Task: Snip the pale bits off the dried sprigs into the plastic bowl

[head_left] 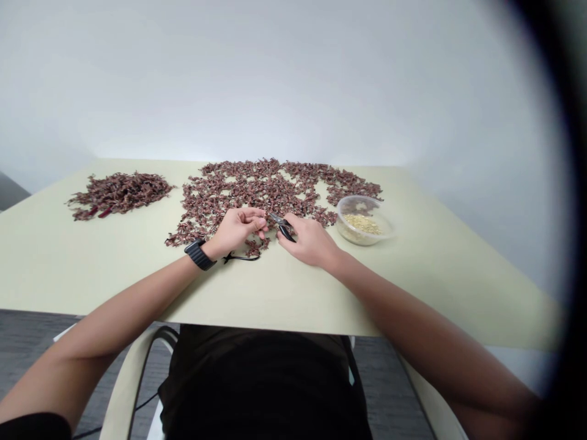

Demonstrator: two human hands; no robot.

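My right hand (309,241) is wrapped round small black-handled pliers (287,233), their metal jaws pointing up and left toward my other hand. My left hand (236,231) has thumb and fingertips pinched together close to the jaws; whatever lies between them is too small to name. Both hands are over the near edge of a wide spread of small reddish-brown, twisted pieces (257,192). Close to my right hand stands a clear round plastic tub (389,230) holding tiny gold-coloured bits (364,223).
A heaped pile of similar brown pieces (123,192) lies at the left, with dark red handle-like parts (105,213) at its front. A thin black tool (243,258) rests under my left wrist. The pale table (275,299) meets a white wall behind.
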